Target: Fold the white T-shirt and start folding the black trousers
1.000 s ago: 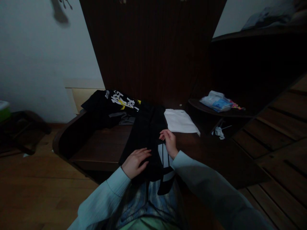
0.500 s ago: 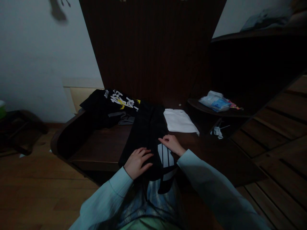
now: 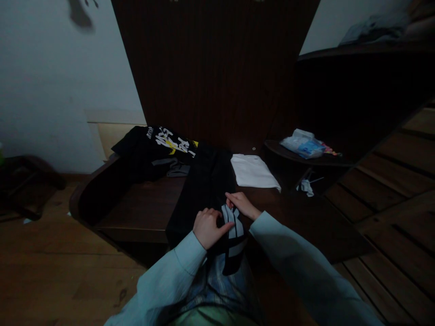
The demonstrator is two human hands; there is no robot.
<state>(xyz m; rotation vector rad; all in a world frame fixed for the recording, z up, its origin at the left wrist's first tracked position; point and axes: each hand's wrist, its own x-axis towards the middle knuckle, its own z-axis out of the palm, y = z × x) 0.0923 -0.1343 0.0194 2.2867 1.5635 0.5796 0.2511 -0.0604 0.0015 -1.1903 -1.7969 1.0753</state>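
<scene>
A black garment (image 3: 207,181) with light grey stripes near its front lies across the dark wooden bench, its near end hanging over my lap. I cannot tell whether it is trousers or a top. My left hand (image 3: 209,227) is closed on the cloth just left of the stripes, fingers curled under and thumb lying over the grey part. Just above the stripes, my right hand (image 3: 242,203) pinches the garment's right edge between thumb and fingers. To the right of the garment a folded white cloth (image 3: 253,171) lies flat.
A black T-shirt (image 3: 170,142) with white and yellow print is heaped at the bench's back left. The bench (image 3: 139,213) has a raised curved left side. On the small right shelf sits a blue-and-white plastic packet (image 3: 302,144). Crumpled white paper (image 3: 306,187) lies below it.
My left hand has moved right, to the stripes, and its spread fingers have curled into the cloth. My right hand stays at the edge, and the striped part is now bunched narrower.
</scene>
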